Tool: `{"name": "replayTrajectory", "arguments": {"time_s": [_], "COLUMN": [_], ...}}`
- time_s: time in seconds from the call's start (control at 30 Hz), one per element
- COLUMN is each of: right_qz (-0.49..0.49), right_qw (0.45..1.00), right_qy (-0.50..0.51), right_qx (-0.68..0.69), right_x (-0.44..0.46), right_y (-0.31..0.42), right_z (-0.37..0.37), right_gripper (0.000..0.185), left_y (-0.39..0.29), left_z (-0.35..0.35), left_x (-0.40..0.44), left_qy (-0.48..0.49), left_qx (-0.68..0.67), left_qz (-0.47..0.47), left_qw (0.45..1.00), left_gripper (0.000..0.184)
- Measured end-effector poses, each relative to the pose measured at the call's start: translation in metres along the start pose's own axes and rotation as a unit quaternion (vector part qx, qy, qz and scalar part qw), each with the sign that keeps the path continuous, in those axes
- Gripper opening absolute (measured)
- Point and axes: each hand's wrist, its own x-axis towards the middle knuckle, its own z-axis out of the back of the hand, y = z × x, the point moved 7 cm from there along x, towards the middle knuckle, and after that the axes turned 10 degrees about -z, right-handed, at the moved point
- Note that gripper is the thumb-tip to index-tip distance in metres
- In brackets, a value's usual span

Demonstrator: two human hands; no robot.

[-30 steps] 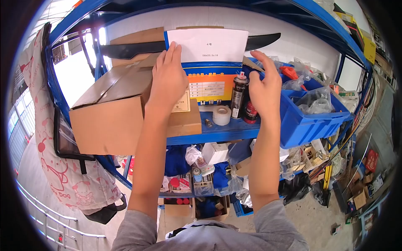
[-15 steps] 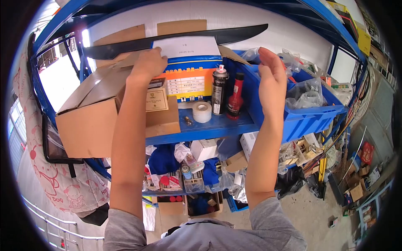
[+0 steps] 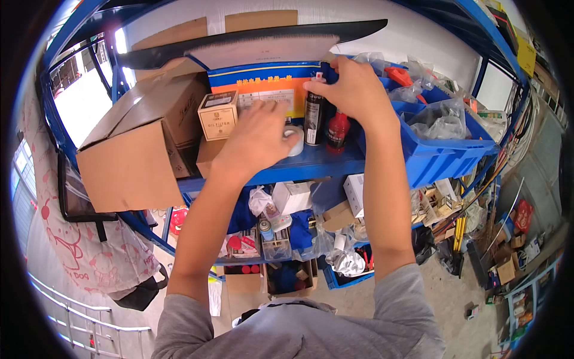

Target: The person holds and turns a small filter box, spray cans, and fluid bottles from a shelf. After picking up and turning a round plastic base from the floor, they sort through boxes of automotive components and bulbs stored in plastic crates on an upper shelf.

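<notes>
Grey-sleeved arms (image 3: 388,185) outstretched (fingers (image 3: 272,108) bent)

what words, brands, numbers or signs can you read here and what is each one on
"OILFILTER": small tan cardboard box
"DOG": pink-printed white fabric cloth
Too small or blurred: print on the blue-and-orange cardboard carton, the white rectangular panel above it, the black metal spray can and the red plastic bottle
</notes>
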Motion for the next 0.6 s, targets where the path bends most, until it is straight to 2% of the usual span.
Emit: {"name": "replayTrajectory", "arguments": {"time_s": [0.03, 0.07, 0.1, 0.13, 0.23, 0.47, 0.53, 0.6], "right_qz": [-0.001, -0.018, -0.033, -0.009, -0.028, -0.035, -0.045, -0.051], "right_qw": [1.000, 0.998, 0.992, 0.998, 0.995, 0.993, 0.988, 0.989], "right_qy": [0.005, 0.061, 0.115, 0.050, 0.096, 0.097, 0.097, 0.102], "right_qx": [0.001, -0.017, -0.034, -0.037, -0.009, 0.054, 0.111, 0.092], "right_x": [0.007, 0.012, 0.014, 0.013, 0.013, 0.014, 0.008, 0.009], "right_y": [0.000, -0.002, -0.004, -0.003, -0.009, -0.026, -0.026, -0.031], "right_z": [-0.003, -0.014, -0.024, -0.024, -0.028, -0.039, -0.036, -0.042], "right_gripper": [0.070, 0.071, 0.071, 0.068, 0.066, 0.060, 0.055, 0.055], "left_y": [-0.004, 0.000, 0.007, 0.013, 0.020, 0.018, 0.017, 0.013], "left_z": [-0.021, -0.027, -0.039, -0.049, -0.057, -0.061, -0.059, -0.055], "left_x": [-0.005, -0.003, 0.006, 0.011, 0.019, 0.014, 0.013, 0.008], "left_qy": [0.089, 0.093, 0.147, 0.199, 0.245, 0.219, 0.209, 0.201], "left_qx": [-0.069, -0.071, -0.088, -0.104, -0.141, -0.125, -0.124, -0.101], "left_qz": [0.015, 0.018, 0.018, 0.018, 0.012, 0.026, 0.039, 0.043], "left_qw": [0.994, 0.993, 0.985, 0.974, 0.959, 0.967, 0.969, 0.974], "left_gripper": [0.073, 0.073, 0.079, 0.085, 0.085, 0.082, 0.070, 0.068]}}
